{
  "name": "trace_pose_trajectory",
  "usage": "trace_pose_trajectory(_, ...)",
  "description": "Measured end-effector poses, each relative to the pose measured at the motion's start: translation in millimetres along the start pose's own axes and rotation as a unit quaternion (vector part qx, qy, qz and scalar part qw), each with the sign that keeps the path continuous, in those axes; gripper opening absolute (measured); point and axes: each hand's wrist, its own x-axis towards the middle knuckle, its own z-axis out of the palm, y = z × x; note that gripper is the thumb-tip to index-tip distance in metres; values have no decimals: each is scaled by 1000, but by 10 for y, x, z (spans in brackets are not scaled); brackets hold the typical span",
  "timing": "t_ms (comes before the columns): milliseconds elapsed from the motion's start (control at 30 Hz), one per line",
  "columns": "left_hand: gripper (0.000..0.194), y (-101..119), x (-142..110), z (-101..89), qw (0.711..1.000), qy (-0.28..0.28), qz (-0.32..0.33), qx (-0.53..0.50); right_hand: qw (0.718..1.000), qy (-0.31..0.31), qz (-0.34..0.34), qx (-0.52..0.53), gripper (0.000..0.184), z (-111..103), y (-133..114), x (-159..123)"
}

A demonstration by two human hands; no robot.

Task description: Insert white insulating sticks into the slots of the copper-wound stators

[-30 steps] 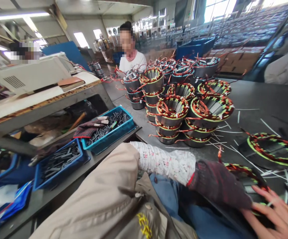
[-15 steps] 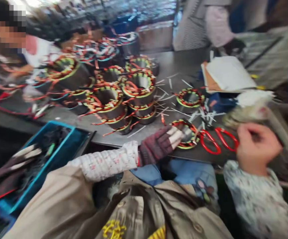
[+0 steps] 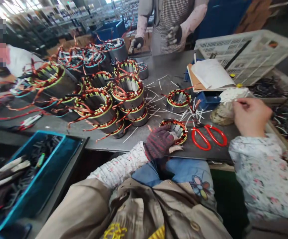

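In a dark fingerless-tipped glove, my left hand (image 3: 160,141) is closed over the near left side of a copper-wound motor stator (image 3: 183,132) at the table's front edge. Bare and pinched, my right hand (image 3: 253,116) is at the white tips of a bundle of thin pieces (image 3: 229,96) in a cloudy, yellowish holder (image 3: 222,113). What lies between those fingertips is too small to make out. Red-handled scissors (image 3: 200,138) lie just right of the stator, their blades partly under white strips (image 3: 188,113). Another stator (image 3: 178,100) stands behind the one under my left hand.
Stacked stators (image 3: 129,91) fill the table's left half. A blue tray (image 3: 64,139) with dark pieces and a glove stands at left. A white pad (image 3: 212,74) rests above a blue bin (image 3: 207,100); a white crate (image 3: 253,49) lies behind. Co-workers stand across and at far left.
My right hand has moved up and forward to the white bundle. My left hand's fingers, stretched out before, are now curled over the stator. The co-worker's hands across the table have come into view.
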Motion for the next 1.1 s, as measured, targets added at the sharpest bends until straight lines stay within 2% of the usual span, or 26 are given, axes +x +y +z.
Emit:
trace_pose_trajectory(33, 43, -7, -9, 13, 1000, 15, -3, -14, 999, 10, 11, 46, 5, -70, -20, -94)
trace_pose_trajectory(100, 38, -21, -26, 16, 998, 43, -3, -39, 987, 16, 18, 156, 13, -270, -125, -409)
trace_pose_trajectory(167, 33, -16, -36, -7, 998, 49, 0, -50, 974, 0, -65, 218, 26, -493, -289, -846)
trace_pose_trajectory(200, 30, -5, -38, -24, 998, 44, -3, -50, 975, -28, -116, 190, 27, -589, -374, -1079)
trace_pose_trajectory(233, 28, 8, -39, -42, 998, 35, -12, -48, 964, -57, -159, 203, 26, -665, -447, -1305)
trace_pose_trajectory(333, 28, 50, -37, -88, 999, 12, -44, -30, 904, -145, -271, 298, 17, -777, -553, -1822)
trace_pose_trajectory(400, 30, 71, -32, -104, 999, 8, -47, -24, 877, -183, -306, 322, 16, -797, -531, -1995)
trace_pose_trajectory(500, 49, 88, -14, -109, 999, 8, -40, -21, 874, -218, -296, 317, 18, -809, -459, -2062)
trace_pose_trajectory(600, 70, 107, 9, -89, 998, -10, -60, -11, 884, -234, -280, 293, 21, -759, -444, -2049)
trace_pose_trajectory(700, 78, 149, 18, -51, 994, -22, -101, -19, 903, -232, -236, 275, 27, -600, -508, -2042)
trace_pose_trajectory(767, 79, 183, 9, -28, 990, -2, -126, -60, 911, -233, -181, 286, 29, -468, -567, -2041)
trace_pose_trajectory(833, 76, 209, -6, -13, 980, 24, -146, -133, 915, -230, -127, 305, 29, -364, -617, -2037)
trace_pose_trajectory(933, 58, 219, -18, -13, 964, 40, -156, -213, 915, -219, -93, 327, 24, -314, -668, -2027)
trace_pose_trajectory(1033, 34, 210, 1, -32, 969, 45, -142, -195, 911, -217, -100, 336, 23, -370, -715, -2015)
trace_pose_trajectory(1100, 29, 208, 22, -46, 972, 65, -129, -183, 912, -219, -111, 328, 26, -411, -751, -2006)
